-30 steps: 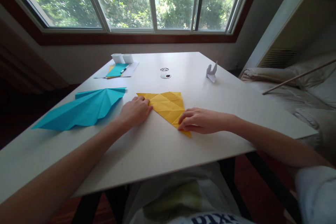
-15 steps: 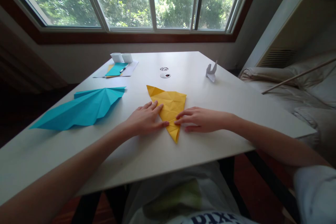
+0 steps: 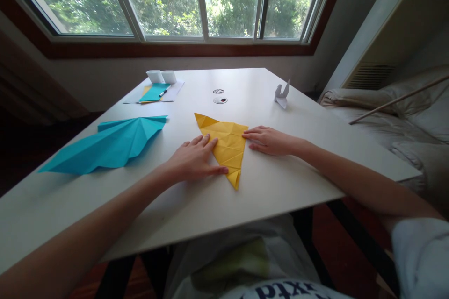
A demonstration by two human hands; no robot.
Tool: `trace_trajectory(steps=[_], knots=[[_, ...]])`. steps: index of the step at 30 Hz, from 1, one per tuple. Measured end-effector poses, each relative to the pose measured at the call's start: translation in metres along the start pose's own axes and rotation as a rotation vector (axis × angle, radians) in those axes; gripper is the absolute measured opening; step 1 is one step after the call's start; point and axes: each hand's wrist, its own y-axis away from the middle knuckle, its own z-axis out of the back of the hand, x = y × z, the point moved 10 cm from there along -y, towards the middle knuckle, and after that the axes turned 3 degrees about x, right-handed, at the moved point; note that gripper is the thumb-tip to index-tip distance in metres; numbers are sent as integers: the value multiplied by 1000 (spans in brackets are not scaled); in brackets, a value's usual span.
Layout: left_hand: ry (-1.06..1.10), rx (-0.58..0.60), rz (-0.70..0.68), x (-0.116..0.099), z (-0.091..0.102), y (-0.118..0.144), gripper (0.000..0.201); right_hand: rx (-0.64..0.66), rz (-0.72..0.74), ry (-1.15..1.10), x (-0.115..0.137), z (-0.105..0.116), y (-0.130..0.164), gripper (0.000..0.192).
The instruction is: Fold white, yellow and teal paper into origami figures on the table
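A creased yellow paper triangle point(image 3: 227, 142) lies flat on the white table point(image 3: 273, 182), one tip pointing toward me. My left hand point(image 3: 195, 159) rests palm-down on its left edge, fingers spread, thumb across the lower part. My right hand point(image 3: 268, 140) lies flat beside the triangle's right corner, fingertips touching that corner. Neither hand grips the paper.
A large folded blue paper shape point(image 3: 105, 145) lies to the left. At the far side sit white sheets with a teal sheet and pen point(image 3: 156, 92), two small white boxes point(image 3: 161, 76), a white folded paper figure point(image 3: 282, 95) and two round table holes point(image 3: 219, 96). A sofa point(image 3: 396, 121) stands right.
The yellow triangle was turned so a tip points toward me. My left hand went from closed at its left corner to flat on it. My right hand slid up from the lower tip to the right corner.
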Motion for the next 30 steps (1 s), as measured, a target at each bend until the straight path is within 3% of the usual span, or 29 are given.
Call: trace_trajectory(steps=[8,15,19,22,30], knots=[[-3,10,-13,1,1,2,101,-54,-60,23,-18,3,-3,46],[29,23,-56,7,11,3,79,-130,102,2,13,20,4,32],[-6,-34,-151,-5,13,4,80,-116,220,-61,36,20,7,28],[-14,-31,-235,-15,7,5,82,-109,194,-63,37,19,6,32],[3,14,-299,-20,2,8,79,158,35,-129,12,-18,3,59]])
